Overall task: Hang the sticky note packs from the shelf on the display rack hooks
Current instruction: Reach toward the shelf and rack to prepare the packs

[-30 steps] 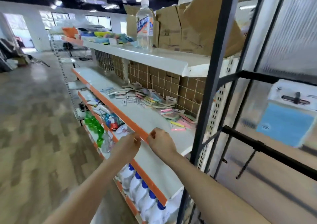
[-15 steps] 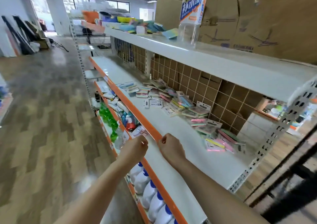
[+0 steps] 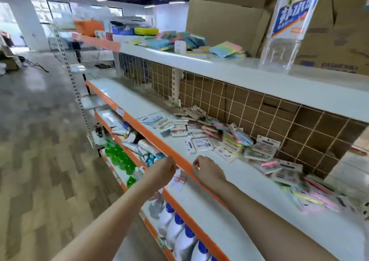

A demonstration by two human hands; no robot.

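Note:
Several sticky note packs [image 3: 231, 140] lie scattered along the back of the white middle shelf [image 3: 219, 212], against a wire grid. More packs [image 3: 289, 173] spread out to the right. My left hand [image 3: 160, 172] hovers with curled fingers just left of the shelf's orange front edge [image 3: 157, 141] and holds nothing. My right hand [image 3: 207, 171] is curled too, over the front of the shelf and a little short of the packs, with nothing in it. The display rack is out of view.
A clear water bottle [image 3: 289, 27] and cardboard boxes [image 3: 225, 21] stand on the top shelf, beside coloured pads [image 3: 179, 41]. Green bottles [image 3: 117, 157] and white blue-capped bottles [image 3: 179, 232] fill the lower shelves. The aisle floor [image 3: 40, 140] lies to the left.
My view has swung left, so the black rack at the right has left the frame and the packs look nearer. Both hands stay curled by the orange edge.

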